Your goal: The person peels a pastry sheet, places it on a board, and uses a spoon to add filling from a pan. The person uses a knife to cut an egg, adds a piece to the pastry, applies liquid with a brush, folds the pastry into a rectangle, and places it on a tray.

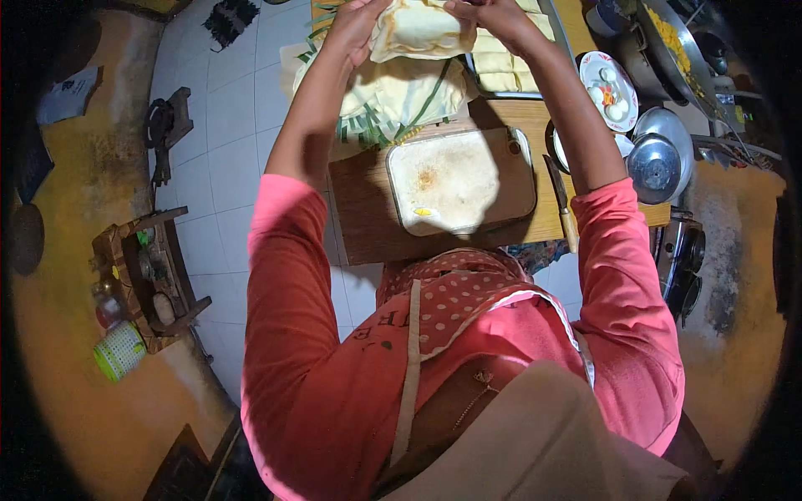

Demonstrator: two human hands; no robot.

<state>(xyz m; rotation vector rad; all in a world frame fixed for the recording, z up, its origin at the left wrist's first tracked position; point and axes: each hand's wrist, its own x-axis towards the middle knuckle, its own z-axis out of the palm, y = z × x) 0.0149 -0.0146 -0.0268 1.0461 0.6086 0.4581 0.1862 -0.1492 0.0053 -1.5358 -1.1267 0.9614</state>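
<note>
Above the far side of the wooden table (359,204), both my hands hold a pale, folded crepe parcel (422,32) with lightly browned edges. My left hand (354,35) is closed on its left end. At its right end, my right hand (493,18) grips it, thumb near the upper corner. Below lie pale crepe sheets (393,90) on a green leaf-patterned wrapping. A tray (516,94) of similar folded parcels sits to the right, partly behind my right forearm. Closer to me is a worn white cutting board (455,184) with a yellow scrap on it.
A knife (561,204) lies right of the board, handle toward me. Beyond my right arm are a plate (628,117) with egg pieces, metal lids (654,169) and a large pan (653,42) with yellow filling. A wooden rack (159,221) stands at the left wall.
</note>
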